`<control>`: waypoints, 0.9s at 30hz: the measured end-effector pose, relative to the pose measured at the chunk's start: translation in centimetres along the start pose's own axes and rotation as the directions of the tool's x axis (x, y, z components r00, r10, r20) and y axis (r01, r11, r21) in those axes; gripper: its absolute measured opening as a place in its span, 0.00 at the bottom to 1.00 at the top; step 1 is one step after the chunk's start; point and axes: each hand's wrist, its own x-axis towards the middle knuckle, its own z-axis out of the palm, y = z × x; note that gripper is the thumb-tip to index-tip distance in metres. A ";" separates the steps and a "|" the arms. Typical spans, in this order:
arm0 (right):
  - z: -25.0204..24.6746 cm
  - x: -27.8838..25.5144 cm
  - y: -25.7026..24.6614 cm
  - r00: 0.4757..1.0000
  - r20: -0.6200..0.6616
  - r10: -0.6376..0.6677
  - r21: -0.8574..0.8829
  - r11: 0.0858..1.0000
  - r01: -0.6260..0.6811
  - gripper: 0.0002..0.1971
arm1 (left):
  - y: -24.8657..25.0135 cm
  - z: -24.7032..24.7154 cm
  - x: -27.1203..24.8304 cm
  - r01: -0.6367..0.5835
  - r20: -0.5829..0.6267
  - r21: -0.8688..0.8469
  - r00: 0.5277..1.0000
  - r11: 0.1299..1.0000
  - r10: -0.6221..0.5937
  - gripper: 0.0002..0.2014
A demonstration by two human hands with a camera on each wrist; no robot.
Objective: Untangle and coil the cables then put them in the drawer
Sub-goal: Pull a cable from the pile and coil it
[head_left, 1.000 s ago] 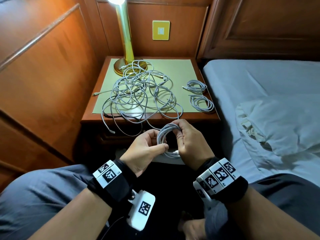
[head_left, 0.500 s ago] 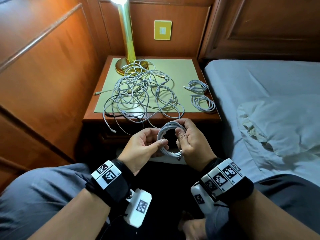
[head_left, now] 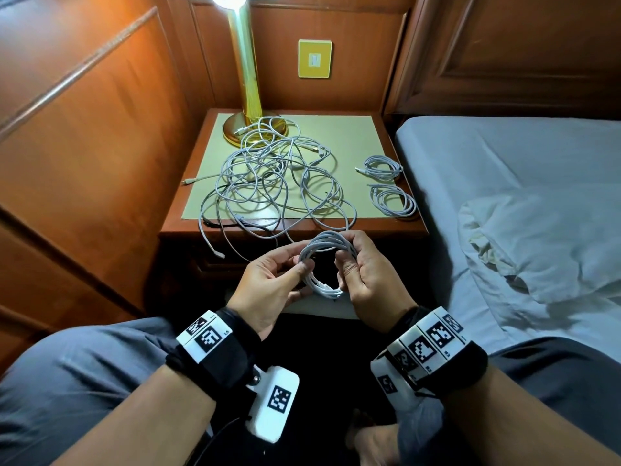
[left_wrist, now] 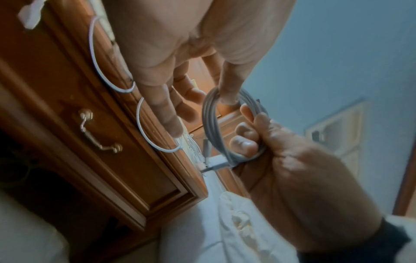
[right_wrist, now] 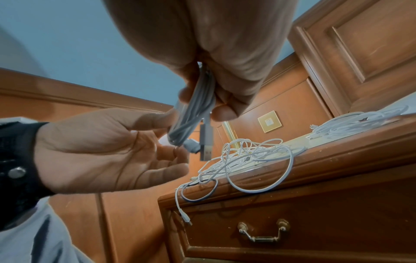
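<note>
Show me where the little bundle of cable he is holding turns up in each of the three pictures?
Head: the coiled cable sits centre, between both hands, just in front of the nightstand.
Left wrist: the coiled cable hangs right of centre, gripped by the right hand.
Right wrist: the coiled cable hangs upper centre, its plug dangling.
Shared landmark: the yellow wall switch plate, hidden in the left wrist view.

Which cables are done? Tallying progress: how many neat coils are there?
3: two coils on the nightstand's right side, far and near, and one coil held in both hands. The tangle may hide more.
</note>
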 end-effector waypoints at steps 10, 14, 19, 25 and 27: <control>0.4 -0.1 0.3 0.999 0.052 0.011 -0.013 1.000 -0.011 0.10 | -0.7 -0.4 0.4 -0.103 -0.017 0.305 0.993 0.947 0.114 0.09; 0.2 0.0 0.3 0.998 0.059 0.019 -0.021 1.000 -0.018 0.10 | -0.6 -0.1 0.3 -0.053 -0.033 0.227 0.998 0.972 0.062 0.06; 0.4 0.2 0.5 1.000 0.031 0.000 -0.026 1.000 0.001 0.09 | -0.3 0.5 0.1 -0.051 -0.007 0.000 0.999 0.999 0.051 0.05; 0.2 0.4 1.0 0.999 0.015 0.032 -0.069 0.997 -0.031 0.07 | 0.6 0.5 -0.2 0.144 0.156 -0.295 0.983 0.945 -0.100 0.20; 0.3 0.4 1.2 0.999 0.001 0.043 -0.048 0.998 -0.043 0.06 | 0.6 0.4 0.0 0.141 0.136 -0.198 0.984 0.970 -0.115 0.20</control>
